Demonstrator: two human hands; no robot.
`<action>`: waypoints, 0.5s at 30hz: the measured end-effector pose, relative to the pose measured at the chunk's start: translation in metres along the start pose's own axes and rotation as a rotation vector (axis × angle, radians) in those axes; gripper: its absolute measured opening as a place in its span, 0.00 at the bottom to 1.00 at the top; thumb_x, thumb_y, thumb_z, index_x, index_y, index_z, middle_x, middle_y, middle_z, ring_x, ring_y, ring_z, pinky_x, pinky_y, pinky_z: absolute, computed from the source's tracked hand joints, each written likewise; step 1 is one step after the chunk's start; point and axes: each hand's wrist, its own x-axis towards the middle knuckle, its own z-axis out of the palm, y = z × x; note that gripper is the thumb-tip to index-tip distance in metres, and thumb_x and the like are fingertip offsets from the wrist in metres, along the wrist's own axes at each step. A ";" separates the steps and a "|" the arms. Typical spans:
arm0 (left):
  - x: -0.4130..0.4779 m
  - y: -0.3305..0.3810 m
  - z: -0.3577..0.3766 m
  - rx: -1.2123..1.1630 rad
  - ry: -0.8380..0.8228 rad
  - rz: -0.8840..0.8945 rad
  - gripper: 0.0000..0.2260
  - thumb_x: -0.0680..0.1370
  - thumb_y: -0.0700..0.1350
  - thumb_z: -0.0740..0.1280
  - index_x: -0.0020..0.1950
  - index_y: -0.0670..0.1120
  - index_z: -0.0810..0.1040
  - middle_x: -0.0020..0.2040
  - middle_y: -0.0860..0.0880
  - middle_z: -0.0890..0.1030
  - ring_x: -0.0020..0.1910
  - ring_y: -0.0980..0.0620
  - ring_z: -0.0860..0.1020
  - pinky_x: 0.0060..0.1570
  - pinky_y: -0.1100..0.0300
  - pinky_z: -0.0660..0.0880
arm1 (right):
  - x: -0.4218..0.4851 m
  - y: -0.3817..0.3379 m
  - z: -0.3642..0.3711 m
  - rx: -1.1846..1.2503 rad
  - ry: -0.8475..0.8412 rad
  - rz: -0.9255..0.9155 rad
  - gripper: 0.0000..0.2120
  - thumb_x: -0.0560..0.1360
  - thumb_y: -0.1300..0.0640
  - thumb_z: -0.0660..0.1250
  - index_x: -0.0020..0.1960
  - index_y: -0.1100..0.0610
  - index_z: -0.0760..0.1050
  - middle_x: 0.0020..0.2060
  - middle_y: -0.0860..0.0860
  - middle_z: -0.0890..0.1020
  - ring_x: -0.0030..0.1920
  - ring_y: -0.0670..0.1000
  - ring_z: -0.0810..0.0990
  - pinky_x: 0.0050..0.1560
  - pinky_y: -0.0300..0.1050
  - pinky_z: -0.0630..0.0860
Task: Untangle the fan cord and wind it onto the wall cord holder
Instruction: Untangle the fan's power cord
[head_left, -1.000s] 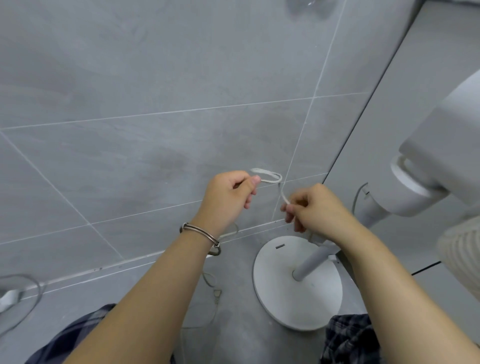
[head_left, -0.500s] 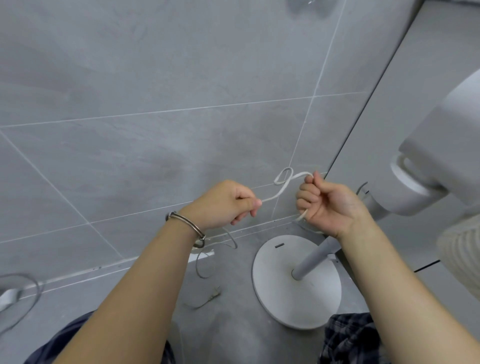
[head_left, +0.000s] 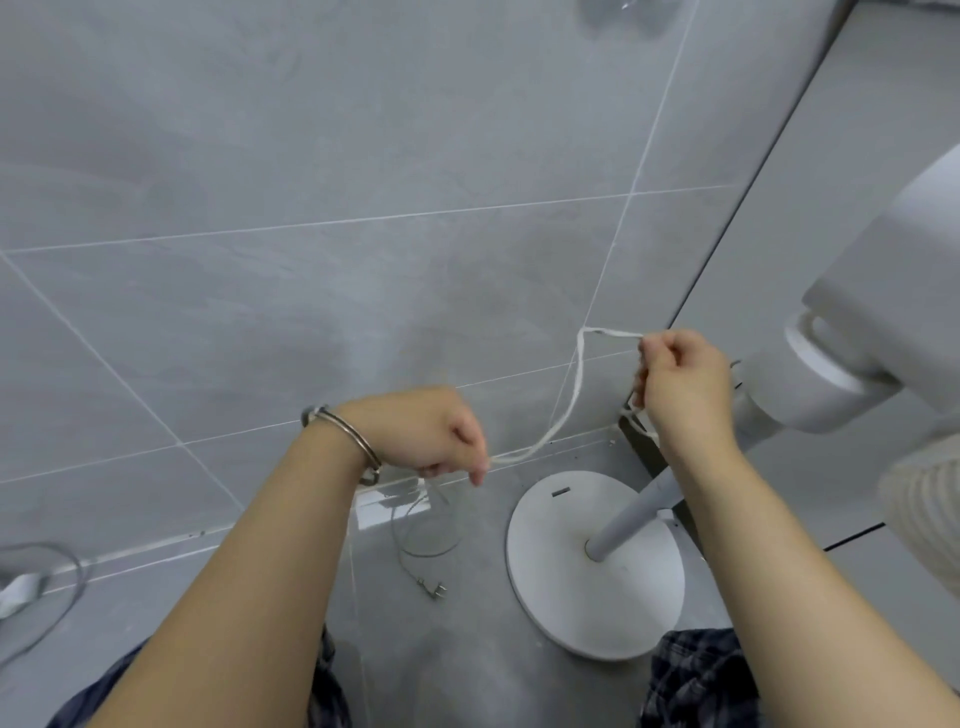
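Observation:
A thin white fan cord (head_left: 569, 410) stretches between my two hands in front of the grey tiled wall. My left hand (head_left: 431, 434), with a metal bangle at the wrist, pinches the cord low down. My right hand (head_left: 680, 382) grips it higher, where the cord bends in a sharp kink. Below my left hand the cord hangs to the floor in a loose loop, ending in the plug (head_left: 434, 590). The white fan stands at the right on its round base (head_left: 566, 592), with its pole (head_left: 631, 514) and motor housing (head_left: 883, 332). A dark fixture shows at the top edge of the wall.
A second grey cable with a white adapter (head_left: 21, 587) lies on the floor at the far left. The wall meets a side panel in a corner (head_left: 727, 228) right behind the fan. My plaid-clad knees (head_left: 696, 680) are at the bottom edge.
My hands have drawn apart: the left dropped down and left, the right rose and moved right. The small loop between them has pulled out into a long strand, and the plug lies lower on the floor.

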 end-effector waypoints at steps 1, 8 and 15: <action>0.002 -0.001 0.001 0.107 -0.005 -0.084 0.08 0.75 0.42 0.67 0.38 0.46 0.83 0.21 0.54 0.71 0.21 0.59 0.67 0.27 0.68 0.66 | -0.002 -0.004 0.001 0.251 -0.075 0.062 0.14 0.79 0.63 0.56 0.36 0.58 0.70 0.28 0.52 0.71 0.29 0.50 0.69 0.33 0.45 0.68; 0.015 -0.024 -0.007 0.039 0.858 -0.446 0.09 0.75 0.41 0.62 0.46 0.43 0.83 0.47 0.39 0.82 0.49 0.39 0.78 0.48 0.54 0.74 | -0.010 -0.003 -0.013 -0.567 -1.001 -0.057 0.12 0.72 0.70 0.64 0.34 0.55 0.73 0.26 0.49 0.77 0.28 0.48 0.75 0.29 0.36 0.70; 0.003 -0.043 -0.017 0.306 0.836 -0.691 0.09 0.77 0.39 0.63 0.54 0.43 0.80 0.55 0.39 0.80 0.55 0.37 0.77 0.52 0.52 0.74 | 0.003 0.009 -0.001 -0.548 -0.195 -0.119 0.06 0.75 0.65 0.59 0.46 0.57 0.74 0.35 0.54 0.80 0.36 0.52 0.78 0.34 0.41 0.69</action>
